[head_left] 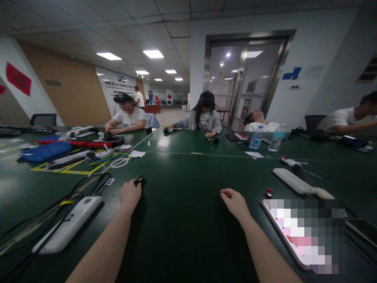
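Against the left hand (129,195), small black object (139,181) gripped, axis unclear; right hand (235,203) open.

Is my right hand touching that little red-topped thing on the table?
Apart. The head view shows the right hand to the left of the small red-topped object, with dark green tabletop plainly showing between them.

This is a shared lab or office workroom. Long green worktables (182,220) carry cables, tools and bottles, with seated people (129,116) in headsets along them. Ceiling panels (153,54), a glazed door (244,78) and a wall sign (116,88) indicate a commercial building.
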### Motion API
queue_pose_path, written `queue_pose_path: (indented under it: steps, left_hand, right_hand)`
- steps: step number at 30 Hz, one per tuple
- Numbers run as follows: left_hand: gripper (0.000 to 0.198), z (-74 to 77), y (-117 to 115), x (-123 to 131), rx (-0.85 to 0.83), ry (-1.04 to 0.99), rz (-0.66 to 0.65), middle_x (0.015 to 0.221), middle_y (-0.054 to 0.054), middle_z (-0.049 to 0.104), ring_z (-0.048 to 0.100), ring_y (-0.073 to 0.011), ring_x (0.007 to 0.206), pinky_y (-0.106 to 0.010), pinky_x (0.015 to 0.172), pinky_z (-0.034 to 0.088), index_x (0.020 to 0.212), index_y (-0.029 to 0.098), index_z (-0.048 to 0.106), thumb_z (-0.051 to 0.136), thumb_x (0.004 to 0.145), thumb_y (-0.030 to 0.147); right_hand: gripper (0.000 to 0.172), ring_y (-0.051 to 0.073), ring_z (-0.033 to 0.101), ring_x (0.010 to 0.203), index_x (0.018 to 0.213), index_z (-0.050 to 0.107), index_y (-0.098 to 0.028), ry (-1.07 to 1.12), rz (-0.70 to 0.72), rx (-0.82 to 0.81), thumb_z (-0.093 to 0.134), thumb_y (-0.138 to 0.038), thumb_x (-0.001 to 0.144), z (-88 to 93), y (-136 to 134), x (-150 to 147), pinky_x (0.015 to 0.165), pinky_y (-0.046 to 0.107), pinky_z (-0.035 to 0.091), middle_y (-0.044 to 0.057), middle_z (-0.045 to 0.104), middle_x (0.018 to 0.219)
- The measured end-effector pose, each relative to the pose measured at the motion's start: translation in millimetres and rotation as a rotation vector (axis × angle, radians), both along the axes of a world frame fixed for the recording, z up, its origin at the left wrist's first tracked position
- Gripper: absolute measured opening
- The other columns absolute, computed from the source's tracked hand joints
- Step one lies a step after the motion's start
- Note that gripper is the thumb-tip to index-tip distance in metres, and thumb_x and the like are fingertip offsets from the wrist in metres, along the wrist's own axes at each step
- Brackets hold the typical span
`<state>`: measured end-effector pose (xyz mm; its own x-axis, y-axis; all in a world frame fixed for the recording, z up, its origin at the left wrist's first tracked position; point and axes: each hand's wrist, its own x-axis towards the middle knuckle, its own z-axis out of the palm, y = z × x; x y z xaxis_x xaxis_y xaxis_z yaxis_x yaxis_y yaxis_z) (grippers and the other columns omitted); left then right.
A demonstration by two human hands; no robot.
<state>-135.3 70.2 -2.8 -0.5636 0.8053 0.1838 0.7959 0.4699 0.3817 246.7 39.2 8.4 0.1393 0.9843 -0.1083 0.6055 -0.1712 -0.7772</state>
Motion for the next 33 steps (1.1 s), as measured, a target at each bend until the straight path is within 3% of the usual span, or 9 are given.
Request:
queue_pose_path:
  steps: [3,6,9,16,24,26,30,33]
  left_hand:
    - [0.041,-2.8,-5,54,0.028,-0.070,-0.417,0.120,-0.015,0.056,0.052,-0.0247,0.111,-0.035,0.096,0.039,0.120,0.011,0.054,0.048,0.082,0.024]
    - [0.048,-5.8,-17,108,-0.010,-0.280,-0.834,0.125,-0.008,0.054,0.049,-0.0206,0.116,-0.034,0.099,0.037,0.128,0.020,0.046,0.053,0.081,0.027]
    - [0.049,-4.9,-31,136,-0.059,-0.394,-1.031,0.128,-0.005,0.053,0.047,-0.0196,0.119,-0.036,0.101,0.036,0.128,0.025,0.043,0.054,0.081,0.029]
    - [0.047,1.4,-39,134,-0.056,-0.499,-1.153,0.125,-0.007,0.055,0.048,-0.0173,0.119,-0.034,0.104,0.034,0.122,0.022,0.043,0.059,0.077,0.021]
    - [0.047,2.0,-39,136,-0.069,-0.497,-1.154,0.126,-0.007,0.054,0.047,-0.0182,0.119,-0.036,0.104,0.034,0.123,0.022,0.043,0.059,0.078,0.022]
    - [0.048,3.3,-39,136,-0.071,-0.498,-1.147,0.126,-0.007,0.054,0.048,-0.0182,0.119,-0.036,0.104,0.035,0.123,0.022,0.044,0.060,0.077,0.022]
    - [0.049,9.7,-42,136,-0.113,-0.511,-1.115,0.127,-0.006,0.054,0.047,-0.0182,0.120,-0.036,0.103,0.035,0.124,0.023,0.043,0.059,0.078,0.023]
    - [0.048,14.4,-44,136,-0.142,-0.510,-1.098,0.128,-0.005,0.053,0.046,-0.0188,0.121,-0.037,0.103,0.036,0.125,0.023,0.043,0.058,0.079,0.024]
  right_hand:
    - [0.025,0.021,0.061,0.093,0.100,0.064,-0.023,0.030,0.011,0.037,0.053,-0.027,0.078,-1.3,-3,-6,0.076,0.031,0.049,0.004,0.066,0.100]
    - [0.025,0.019,0.061,0.085,0.099,0.064,-0.024,0.054,0.073,0.068,0.053,-0.026,0.078,0.6,-7,-13,0.073,0.030,0.048,0.002,0.066,0.092]
    - [0.027,0.018,0.059,0.080,0.103,0.063,-0.025,0.036,0.199,0.106,0.054,-0.027,0.077,5.7,-12,-20,0.073,0.031,0.046,0.001,0.064,0.086]
    - [0.028,0.017,0.055,0.092,0.102,0.064,-0.027,-0.005,0.499,0.188,0.059,-0.031,0.075,18.7,-26,-37,0.081,0.031,0.043,0.002,0.057,0.103]
    - [0.018,0.021,0.053,0.097,0.090,0.067,-0.026,-0.117,0.511,0.170,0.061,-0.029,0.072,23.1,-28,-51,0.083,0.034,0.042,0.002,0.059,0.100]
    - [0.017,0.019,0.055,0.093,0.089,0.066,-0.025,-0.031,0.437,0.189,0.059,-0.031,0.074,20.7,-23,-46,0.080,0.032,0.044,0.002,0.060,0.098]
    - [0.036,0.020,0.057,0.093,0.105,0.059,-0.021,0.297,-0.011,0.239,0.056,-0.042,0.075,9.6,-8,-22,0.078,0.031,0.046,0.005,0.063,0.101]
    - [0.048,0.022,0.057,0.099,0.111,0.056,-0.021,0.491,-0.225,0.154,0.058,-0.048,0.071,1.2,0,-6,0.072,0.030,0.048,0.006,0.061,0.112]
